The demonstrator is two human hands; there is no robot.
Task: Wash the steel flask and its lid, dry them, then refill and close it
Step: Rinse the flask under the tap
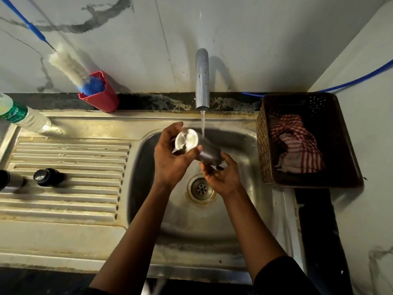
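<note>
Over the sink (180,220), the left hand (170,158) curls around the open end of a steel cup-like lid (206,151) lying on its side. The right hand (221,179) grips its closed end from below. The water stream (202,124) falls just behind the fingers. A black stopper (45,177) stands far left of the left hand.

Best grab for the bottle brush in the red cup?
Take the brush by its bare blue handle, above the white bristles, from the left. It leans up-left out of the red cup, head down, so the handle is the only firm, free part.
</note>
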